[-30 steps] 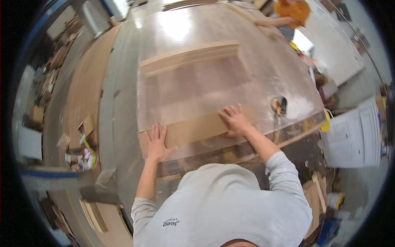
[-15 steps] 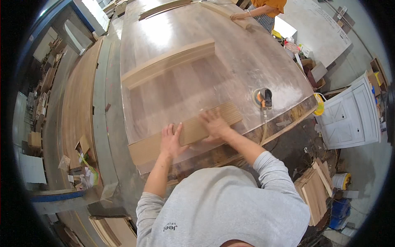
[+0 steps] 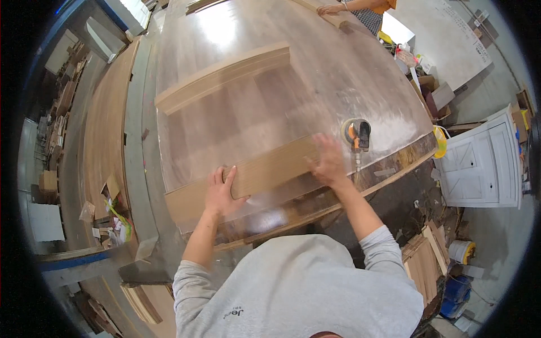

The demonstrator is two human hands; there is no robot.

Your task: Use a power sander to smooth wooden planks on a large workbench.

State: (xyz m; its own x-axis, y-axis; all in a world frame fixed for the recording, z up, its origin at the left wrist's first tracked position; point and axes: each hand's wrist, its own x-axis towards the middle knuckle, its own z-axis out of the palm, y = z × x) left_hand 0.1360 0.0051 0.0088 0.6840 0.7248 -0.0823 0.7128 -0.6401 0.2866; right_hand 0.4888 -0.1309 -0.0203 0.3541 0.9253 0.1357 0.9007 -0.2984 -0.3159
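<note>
A light brown wooden board (image 3: 270,170) lies along the near edge of the large worktable. My left hand (image 3: 221,193) rests on its left half, fingers spread, with the thumb stretched toward the right. At the board's right end is my right hand (image 3: 329,160), blurred by motion, its fingers extended over the wood. Farther back lies a stack of similar boards (image 3: 225,79), slanting up to the right. An orange and black sander (image 3: 358,135) with a round pad stands on the table just right of my right hand, its hose running toward the near edge.
The worktable (image 3: 315,84) has a glossy brown top. At its far right, another person's hand (image 3: 331,9) touches a long board (image 3: 324,11). A white cabinet door (image 3: 479,163) leans at the right, above wooden panels (image 3: 422,265) on the floor. A large wooden panel (image 3: 107,129) lies left.
My right hand has slid right along the board to its end. My left hand stays on the left half. The whole view has shifted slightly.
</note>
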